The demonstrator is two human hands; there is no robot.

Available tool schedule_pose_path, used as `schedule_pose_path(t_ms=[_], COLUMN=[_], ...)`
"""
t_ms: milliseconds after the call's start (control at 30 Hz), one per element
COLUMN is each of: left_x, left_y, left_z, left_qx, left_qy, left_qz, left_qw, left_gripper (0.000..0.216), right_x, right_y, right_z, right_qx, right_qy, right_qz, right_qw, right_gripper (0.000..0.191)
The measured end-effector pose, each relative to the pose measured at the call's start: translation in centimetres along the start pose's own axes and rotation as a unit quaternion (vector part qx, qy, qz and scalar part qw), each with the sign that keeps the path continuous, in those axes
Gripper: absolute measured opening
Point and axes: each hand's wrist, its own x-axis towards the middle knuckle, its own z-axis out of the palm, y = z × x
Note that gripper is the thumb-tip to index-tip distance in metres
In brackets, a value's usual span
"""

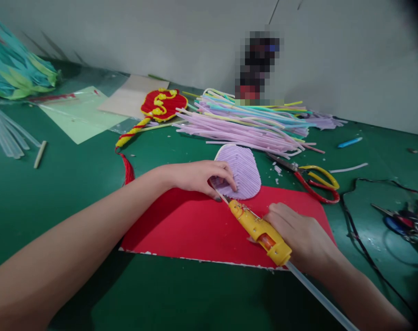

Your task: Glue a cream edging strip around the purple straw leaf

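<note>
My right hand (pixel 294 225) is wrapped round a yellow glue gun (pixel 259 227), with a long clear glue stick (pixel 319 292) running out of its back. The gun's nozzle points up and left, close to my left fingers. My left hand (pixel 202 177) is closed at the left edge of a rounded lilac piece (pixel 241 170) made of pipe cleaners laid in slanting rows. A thin pale strip (pixel 220 192) shows between my left thumb and the nozzle; its far end is hidden. The piece overlaps the top edge of a red board (pixel 188 225).
Behind lies a pile of pastel pipe cleaners (pixel 243 124). Scissors with red and yellow handles (pixel 321 186) lie right, near a black cord (pixel 353 230). A red fan with yellow trim (pixel 163 103), clear glue sticks (pixel 8 133) and pale green paper (pixel 84 115) lie left.
</note>
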Motion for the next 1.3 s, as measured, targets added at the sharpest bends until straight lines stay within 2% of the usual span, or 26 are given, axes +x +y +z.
schedule_pose_path(t_ms=[267,467,667,933,1300], left_x=[0.0,0.0,0.1,0.1,0.2], left_y=[0.0,0.0,0.0,0.2,0.4], left_z=[0.0,0.0,0.0,-0.1,-0.1], left_qx=[-0.002,-0.003,0.000,-0.001,0.002], left_qy=[-0.002,-0.002,-0.001,0.000,-0.006], left_qz=[-0.002,-0.001,0.003,-0.003,-0.019], left_qw=[1.000,1.000,1.000,1.000,1.000], left_gripper=[0.030,0.030,0.031,0.031,0.030], right_x=[-0.2,-0.1,-0.8,-0.7,-1.6], right_y=[-0.3,0.0,-0.3,-0.4,-0.1], right_z=[0.3,0.0,0.9,0.4,0.9], right_qx=[-0.028,-0.022,-0.013,0.001,-0.001], right_qy=[0.012,-0.001,0.020,0.012,0.041], right_qz=[0.013,-0.019,0.020,0.026,0.012], right_qw=[0.999,1.000,1.000,1.000,0.999], right_gripper=[0.025,0.021,0.021,0.016,0.022])
